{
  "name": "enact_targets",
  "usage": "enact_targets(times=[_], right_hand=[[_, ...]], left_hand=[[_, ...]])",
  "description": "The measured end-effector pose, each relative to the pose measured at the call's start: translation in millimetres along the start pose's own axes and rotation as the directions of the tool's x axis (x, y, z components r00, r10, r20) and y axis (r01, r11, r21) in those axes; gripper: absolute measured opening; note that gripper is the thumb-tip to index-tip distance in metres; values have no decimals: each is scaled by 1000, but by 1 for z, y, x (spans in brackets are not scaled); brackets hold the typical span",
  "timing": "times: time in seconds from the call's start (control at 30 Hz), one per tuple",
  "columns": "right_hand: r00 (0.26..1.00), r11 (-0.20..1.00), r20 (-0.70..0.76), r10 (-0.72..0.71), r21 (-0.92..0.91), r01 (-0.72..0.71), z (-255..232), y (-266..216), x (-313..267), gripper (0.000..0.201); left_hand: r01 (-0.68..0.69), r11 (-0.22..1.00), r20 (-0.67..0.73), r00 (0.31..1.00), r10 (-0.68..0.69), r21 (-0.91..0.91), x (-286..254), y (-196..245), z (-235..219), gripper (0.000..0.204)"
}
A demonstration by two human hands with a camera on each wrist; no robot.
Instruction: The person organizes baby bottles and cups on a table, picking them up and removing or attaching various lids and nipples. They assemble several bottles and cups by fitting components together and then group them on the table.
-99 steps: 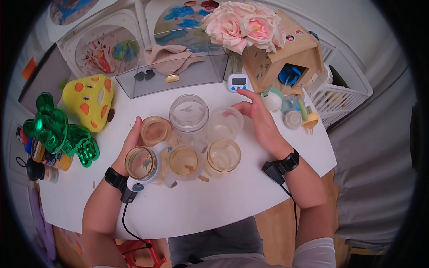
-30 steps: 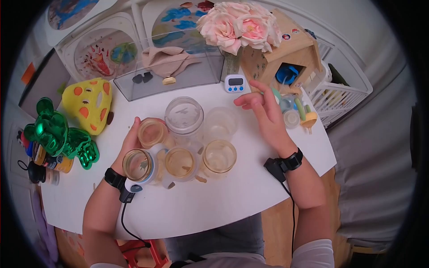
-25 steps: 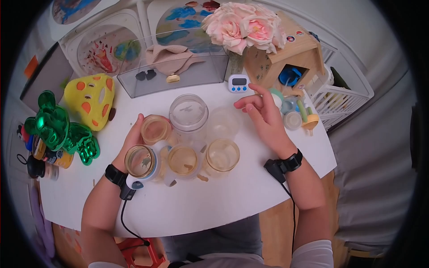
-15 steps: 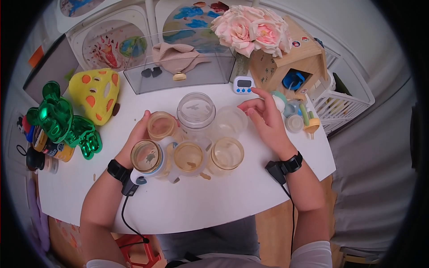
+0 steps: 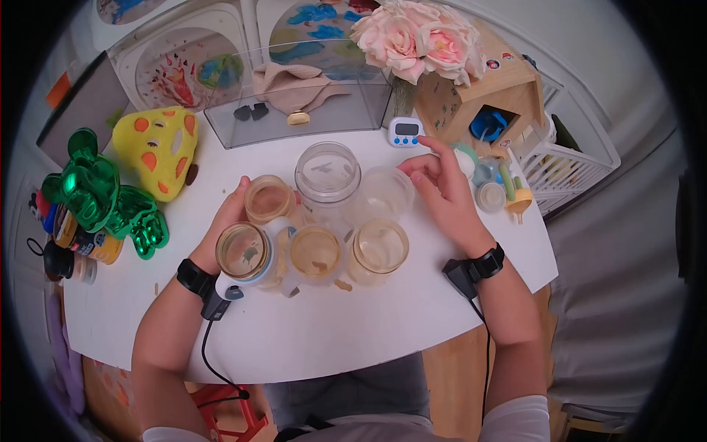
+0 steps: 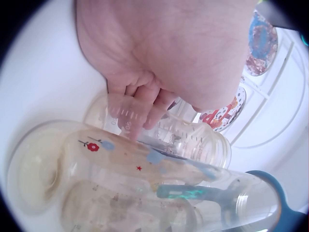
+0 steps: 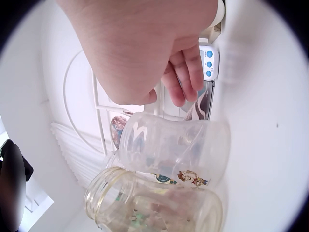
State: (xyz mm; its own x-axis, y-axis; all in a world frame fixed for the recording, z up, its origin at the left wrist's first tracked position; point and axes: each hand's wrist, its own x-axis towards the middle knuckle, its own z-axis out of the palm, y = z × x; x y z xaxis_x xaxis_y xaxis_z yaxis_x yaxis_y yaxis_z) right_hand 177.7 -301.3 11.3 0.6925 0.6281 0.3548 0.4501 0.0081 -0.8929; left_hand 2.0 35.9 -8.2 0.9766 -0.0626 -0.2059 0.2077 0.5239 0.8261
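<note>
Several open baby bottles stand upright in a cluster on the white table (image 5: 353, 317). My left hand (image 5: 227, 221) grips the back-left bottle (image 5: 269, 200), its thumb on the left side and fingertips showing at the right. In the left wrist view, the fingers lie against a bottle with measuring marks (image 6: 174, 133), behind a bottle with printed flowers (image 6: 111, 150). My right hand (image 5: 449, 199) has loosely bent fingers right at the frosted bottle (image 5: 387, 193), holding nothing. The wide clear bottle (image 5: 328, 177) stands at the back, the front-right bottle (image 5: 379, 247) nearest the frosted one.
A white timer (image 5: 405, 132) is just beyond my right index finger. Behind stand a clear box (image 5: 243, 132), pink roses (image 5: 423, 44) and a wooden house (image 5: 493, 85). Bottle parts (image 5: 490, 195) lie right; a green shiny figure (image 5: 88, 188) and yellow plush (image 5: 156, 151) stand left.
My right hand has come back from a small gap to the frosted bottle's side. That bottle, blurred a second ago, shows more sharply now. My left hand keeps its grip.
</note>
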Motion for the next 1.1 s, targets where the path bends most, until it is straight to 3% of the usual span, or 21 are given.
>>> enact_targets(times=[0.3, 0.37, 0.57, 0.67, 0.9, 1.03, 1.1], right_hand=[[1000, 1000, 18, 9, 16, -9, 0, 2, 1, 55], [1000, 1000, 20, -5, 0, 5, 0, 5, 1, 55], [999, 999, 19, 42, -26, -42, 0, -2, 0, 55], [999, 999, 24, -37, -17, 37, 1, 7, 0, 56], [1000, 1000, 19, -3, -27, 4, -1, 7, 0, 57], [1000, 997, 29, -9, -72, 11, 1, 6, 0, 57], [998, 995, 55, -6, -102, 12, 2, 5, 0, 58]], left_hand=[[-25, 1000, 7, 1000, 25, -10, 1, -3, -10, 72], [-11, 994, 153, 988, 27, -108, 2, -2, -15, 71], [-51, 998, -12, 999, 52, 44, -2, -3, -2, 65], [-66, 993, 37, 997, 63, 97, -3, -1, -4, 65], [-114, 983, 86, 991, 103, 147, -1, -4, -12, 63], [-110, 977, 74, 992, 98, 184, -2, -4, -15, 63], [-75, 994, -2, 997, 75, 86, -9, -4, -8, 58]])
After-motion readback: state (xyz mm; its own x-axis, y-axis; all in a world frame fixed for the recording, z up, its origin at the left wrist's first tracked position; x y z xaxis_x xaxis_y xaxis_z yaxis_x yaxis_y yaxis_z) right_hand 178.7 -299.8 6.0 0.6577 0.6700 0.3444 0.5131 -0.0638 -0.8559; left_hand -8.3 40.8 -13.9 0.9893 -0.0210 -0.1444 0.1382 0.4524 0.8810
